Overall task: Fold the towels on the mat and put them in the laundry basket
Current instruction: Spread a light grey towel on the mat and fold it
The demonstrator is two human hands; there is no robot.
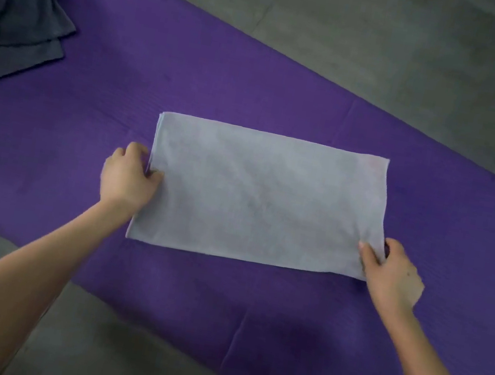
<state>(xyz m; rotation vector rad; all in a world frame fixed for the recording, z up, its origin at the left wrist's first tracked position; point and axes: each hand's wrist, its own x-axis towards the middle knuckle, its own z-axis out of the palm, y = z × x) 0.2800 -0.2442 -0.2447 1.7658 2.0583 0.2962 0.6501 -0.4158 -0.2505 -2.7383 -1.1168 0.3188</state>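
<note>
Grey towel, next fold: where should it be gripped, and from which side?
Probably its two short edges, approached from the left and right ends. The grey towel lies flat on the mat as a wide rectangle, so those edges are free to pinch. The left hand pinches the left edge, the right hand the near right corner.

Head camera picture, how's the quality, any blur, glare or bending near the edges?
Head view: soft, even light, no glare; overall slightly soft, with motion smear on the right hand; the grey towel shows little texture; the wide lens slightly bows the far edge of the purple mat; the dark towels look dim.
</note>
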